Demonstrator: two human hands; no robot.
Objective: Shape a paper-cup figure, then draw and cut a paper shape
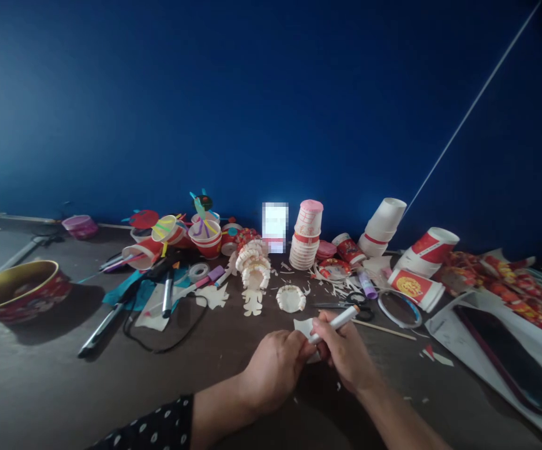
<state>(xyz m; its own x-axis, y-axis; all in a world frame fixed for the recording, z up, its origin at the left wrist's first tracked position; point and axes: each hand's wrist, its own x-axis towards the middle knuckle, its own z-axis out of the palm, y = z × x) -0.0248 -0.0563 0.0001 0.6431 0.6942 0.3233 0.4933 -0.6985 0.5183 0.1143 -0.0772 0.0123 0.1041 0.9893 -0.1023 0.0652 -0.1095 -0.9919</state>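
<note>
My right hand (346, 353) is closed around a white marker (339, 322) with an orange end pointing up and right. A small piece of white paper (302, 325) is pinched in my left hand (277, 362), right beside the marker's lower end. The fingers hide the marker's tip and most of the paper. Just beyond the hands lies a cut paper-cup base with a curled rim (291, 299). Left of it stands a chain of cut, curled cup pieces (254, 265), with a cut-out paper shape (252, 302) at its near end.
Scissors (359, 302), a wooden stick (386, 329) and a tape ring (399, 309) lie beyond my right hand. Stacked paper cups (304, 250) stand behind. A phone (509, 356) rests at right; a round tin (17, 294), a black pen (104, 328) and cup crafts (205, 237) are at left.
</note>
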